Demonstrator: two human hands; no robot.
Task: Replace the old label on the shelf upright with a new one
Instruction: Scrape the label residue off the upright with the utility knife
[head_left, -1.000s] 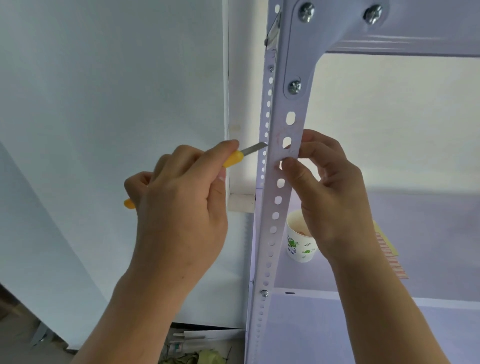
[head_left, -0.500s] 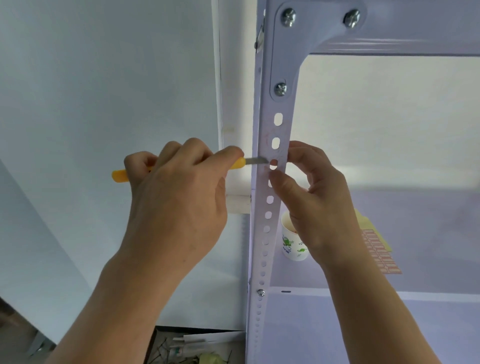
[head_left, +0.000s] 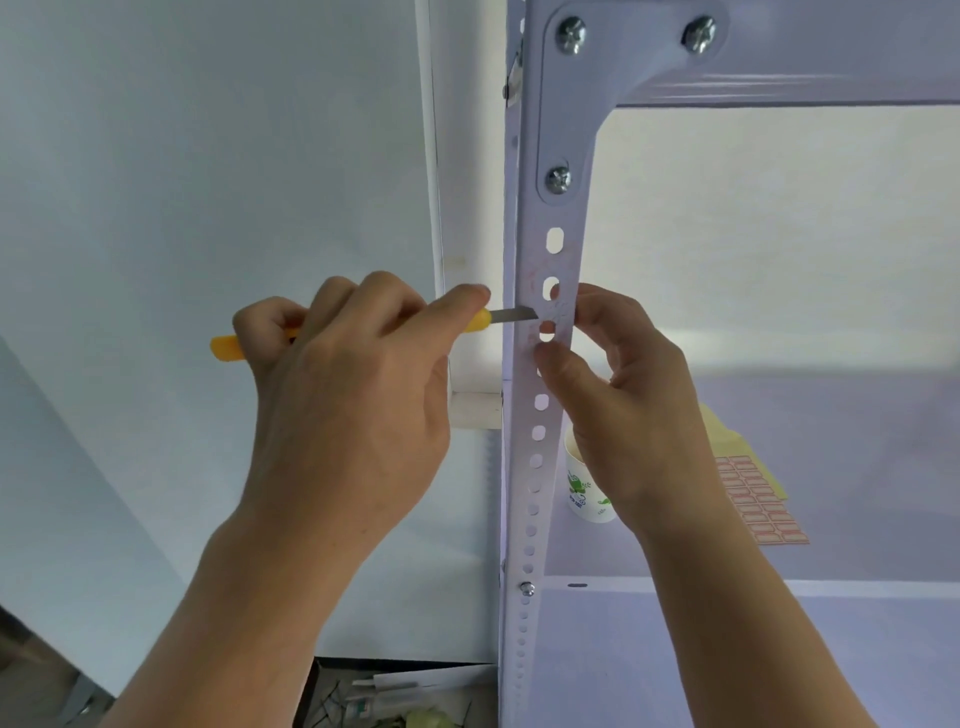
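Left hand (head_left: 343, 395) grips yellow plastic utility knife (head_left: 511, 314), blade horizontal, tip on faint worn label (head_left: 560, 310) between both hands on vertical white perforated steel upright (head_left: 537, 467). Right hand (head_left: 623, 405) pinches upright beside tip.

The left hand (head_left: 343, 415) gripped a yellow utility knife (head_left: 223, 347) with its short blade held level, the tip touching the left edge of the white perforated shelf upright (head_left: 537, 467), just beside the faint old label (head_left: 562, 312); the right hand (head_left: 623, 415) pinched the upright from the other side, thumb on the front face and fingers curled behind. On the shelf board (head_left: 831, 649) stood a paper cup (head_left: 584, 491); near it lay a sheet of red-framed labels (head_left: 758, 499).
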